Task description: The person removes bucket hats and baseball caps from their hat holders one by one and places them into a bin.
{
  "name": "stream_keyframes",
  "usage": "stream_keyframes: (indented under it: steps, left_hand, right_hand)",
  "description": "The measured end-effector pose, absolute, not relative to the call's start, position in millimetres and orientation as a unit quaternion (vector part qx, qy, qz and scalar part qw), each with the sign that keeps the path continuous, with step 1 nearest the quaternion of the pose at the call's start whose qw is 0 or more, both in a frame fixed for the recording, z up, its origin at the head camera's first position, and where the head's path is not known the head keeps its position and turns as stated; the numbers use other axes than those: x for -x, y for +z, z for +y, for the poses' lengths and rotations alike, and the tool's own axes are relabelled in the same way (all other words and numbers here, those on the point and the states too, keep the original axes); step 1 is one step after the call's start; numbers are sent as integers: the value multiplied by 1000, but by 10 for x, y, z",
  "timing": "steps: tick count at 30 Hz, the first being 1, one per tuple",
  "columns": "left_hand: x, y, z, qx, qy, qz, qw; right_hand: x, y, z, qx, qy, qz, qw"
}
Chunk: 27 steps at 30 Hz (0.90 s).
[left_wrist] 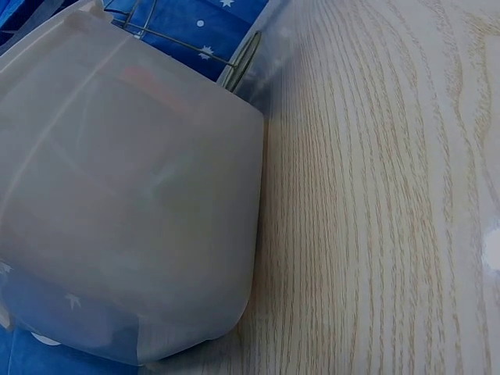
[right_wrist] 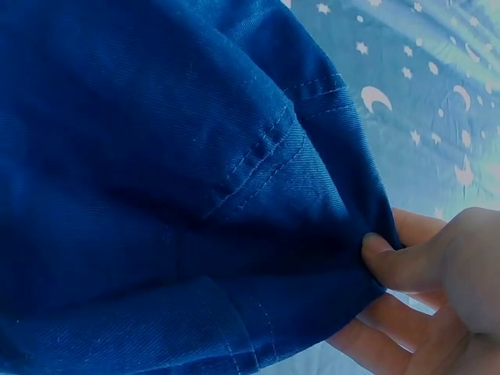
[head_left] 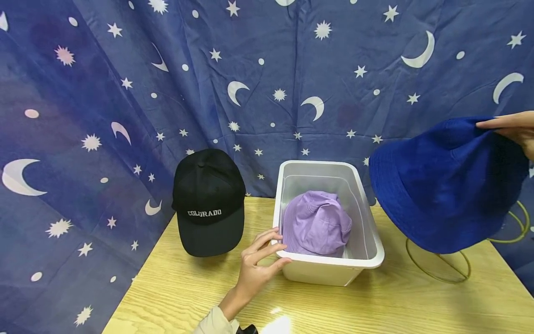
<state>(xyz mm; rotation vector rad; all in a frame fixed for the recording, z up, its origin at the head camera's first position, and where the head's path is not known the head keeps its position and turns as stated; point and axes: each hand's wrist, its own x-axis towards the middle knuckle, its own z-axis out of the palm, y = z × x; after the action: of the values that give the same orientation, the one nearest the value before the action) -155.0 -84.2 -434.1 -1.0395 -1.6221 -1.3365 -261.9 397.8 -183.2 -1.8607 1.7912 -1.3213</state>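
- Blue hat [head_left: 446, 185], nearest the camera, held up at right; the right hand's [head_left: 518, 130] thumb and fingers pinch its crown.
- Wire stand [head_left: 450, 282] partly behind it, on the table [head_left: 175, 287].
- Left hand's [head_left: 256, 262] thumb and fingertips grip the bin's [head_left: 321, 271] near-left rim.
- Purple hat [head_left: 317, 222] inside the bin.
- Black cap [head_left: 208, 185] left of the bin.
- Starry curtain [head_left: 267, 41] behind.
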Motion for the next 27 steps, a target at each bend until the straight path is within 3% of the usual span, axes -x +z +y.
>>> stream_keyframes:
  steps: [1,2,4,6,8,10,12,18,27]
  left_hand:
    - [1552,-4343,-847,409,-525,-638,388]
    - [1555,-4345,-852,409,-525,-638,388]
    - [1560,-4348,-860,410,-525,-638,387]
    - [1563,-4352,-864,411,-524,-639,386]
    - [1563,-4357,-867,410,-523,-639,388]
    - [1562,-4361,-869,410,-522,-639,388]
    - [1562,-4360,-868,411,-521,-639,388]
    - [1563,-4331,-854,413,-522,-638,387]
    - [1553,-4344,-862,412,-522,-638,388]
  right_hand:
    - [2476,-1821,3837,621,-429,655,6]
    - [2374,-1822,3743,599,-431,674,-45]
    - [2257,-1781,3660,558,-499,662,31]
    - [2245,-1783,3594,533,-515,670,34]
    - [2217,-1791,3475,498,-456,735,-59]
    - [2133,-1813,3276,400,-337,823,-220]
    - [2059,-1803,3066,314,-251,861,-311]
    - [2009,-1728,2744,269,-184,877,-353]
    - [2110,-1787,2454,303,-183,874,-334]
